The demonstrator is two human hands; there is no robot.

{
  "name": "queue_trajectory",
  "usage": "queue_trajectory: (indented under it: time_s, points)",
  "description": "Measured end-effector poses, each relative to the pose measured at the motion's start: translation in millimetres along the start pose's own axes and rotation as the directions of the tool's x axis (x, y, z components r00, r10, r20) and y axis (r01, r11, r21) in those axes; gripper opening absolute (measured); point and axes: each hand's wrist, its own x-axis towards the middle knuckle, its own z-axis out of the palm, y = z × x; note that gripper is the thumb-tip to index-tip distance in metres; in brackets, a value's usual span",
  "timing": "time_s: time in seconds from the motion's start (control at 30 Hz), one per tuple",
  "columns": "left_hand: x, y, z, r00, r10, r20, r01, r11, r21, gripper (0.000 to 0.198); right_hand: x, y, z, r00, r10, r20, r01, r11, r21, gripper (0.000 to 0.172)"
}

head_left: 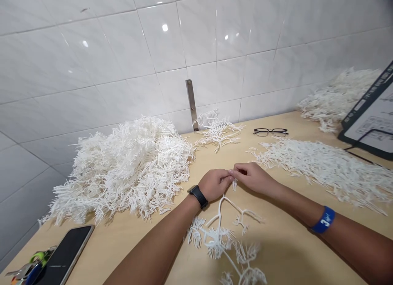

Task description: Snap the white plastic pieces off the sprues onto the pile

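My left hand [215, 184], with a black watch at the wrist, is closed with thumb and finger pinched on a small white branched plastic sprig [234, 184]. The fingertips of my right hand [251, 177] meet it there, also pinched at the sprig. Much of the sprig is hidden by the fingers. Below the hands, a larger white branching stem [220, 213] with tufted ends lies on the table, reaching toward the near edge. Whether it joins the piece in my fingers I cannot tell.
A big heap of white branched pieces [132, 166] stands left, a small pile of thin branches [218, 131] behind. Loose short pieces [325, 166] spread right, near glasses [270, 132], a dark-framed board [373, 117] and another heap [337, 94]. A phone [66, 254] and keys [29, 270] lie front left.
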Motion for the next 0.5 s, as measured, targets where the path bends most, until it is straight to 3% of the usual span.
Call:
queue_trajectory:
  time_s: [0.2,0.37,0.5]
  points:
    - [4,-6,-0.7,0.998,0.053,-0.021,-0.055,0.991,-0.123,0.029,4,8,-3,0.991,0.005,0.134,-0.033,0.978,0.206,0.043]
    - [3,-6,0.1,0.995,0.103,-0.005,-0.103,0.989,-0.109,0.027,4,11,-2,0.984,0.025,0.175,-0.069,0.966,0.249,0.045]
    - [2,-4,0.0,0.997,0.074,0.001,-0.073,0.978,-0.194,0.028,4,14,-1,0.973,-0.026,0.229,-0.086,0.881,0.466,0.043]
